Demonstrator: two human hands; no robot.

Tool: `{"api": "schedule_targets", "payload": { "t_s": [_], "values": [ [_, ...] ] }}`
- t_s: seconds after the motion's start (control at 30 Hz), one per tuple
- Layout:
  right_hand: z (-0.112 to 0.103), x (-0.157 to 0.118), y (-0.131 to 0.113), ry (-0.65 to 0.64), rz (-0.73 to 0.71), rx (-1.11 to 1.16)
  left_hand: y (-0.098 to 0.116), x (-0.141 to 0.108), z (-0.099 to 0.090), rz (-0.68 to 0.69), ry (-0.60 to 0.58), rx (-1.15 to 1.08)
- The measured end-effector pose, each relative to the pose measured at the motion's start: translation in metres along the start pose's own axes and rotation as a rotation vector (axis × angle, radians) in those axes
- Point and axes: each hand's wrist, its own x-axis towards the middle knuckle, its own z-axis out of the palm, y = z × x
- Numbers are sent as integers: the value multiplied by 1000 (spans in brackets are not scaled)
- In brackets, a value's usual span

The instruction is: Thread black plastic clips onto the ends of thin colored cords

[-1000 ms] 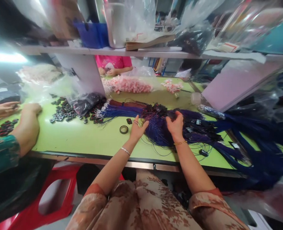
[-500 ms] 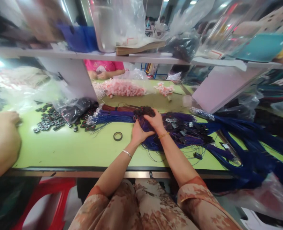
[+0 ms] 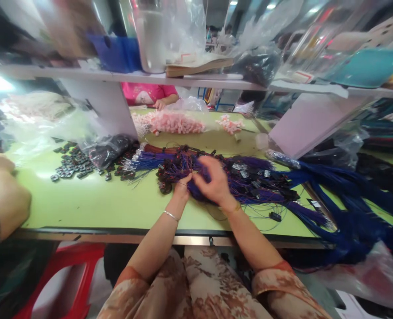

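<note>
A bundle of purple-blue wires (image 3: 178,165) with black connectors on the ends lies fanned out at the middle of the table. My left hand (image 3: 182,186) is closed around the wires near its front edge; its fingers are partly hidden by them. Just to the right, my right hand (image 3: 216,184) is raised over the wires, its thumb and fingers apart, somewhat blurred. More wires with black connectors and white labels (image 3: 244,170) spread to the right of it. A loose black connector (image 3: 275,216) sits near the table's front.
Small black parts (image 3: 75,164) lie in a heap at left beside a plastic bag (image 3: 108,150). Long blue wires (image 3: 345,190) hang over the right side. A shelf (image 3: 196,80) crosses above. A co-worker's arm (image 3: 3,190) is at far left; another person in pink (image 3: 148,94) sits opposite.
The black connector ends, earlier bunched between both hands, now lie spread to the left, over where the tape roll was. My right hand has come off the bundle; my left has shifted slightly left.
</note>
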Motion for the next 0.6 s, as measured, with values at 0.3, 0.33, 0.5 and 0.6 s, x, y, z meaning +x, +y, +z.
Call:
{"api": "schedule_targets", "payload": {
  "t_s": [0.3,0.33,0.5,0.6],
  "values": [
    [-11,61,130,-363,748,-445,10,32,17,-123,45,-153],
    [-3,68,131,-399,755,-444,10,32,17,-121,33,-144],
    [34,84,120,-405,786,-155,15,30,16,-105,-30,-68],
    [51,81,95,-280,707,181,22,29,14,-170,-93,-67]
  ]
}}
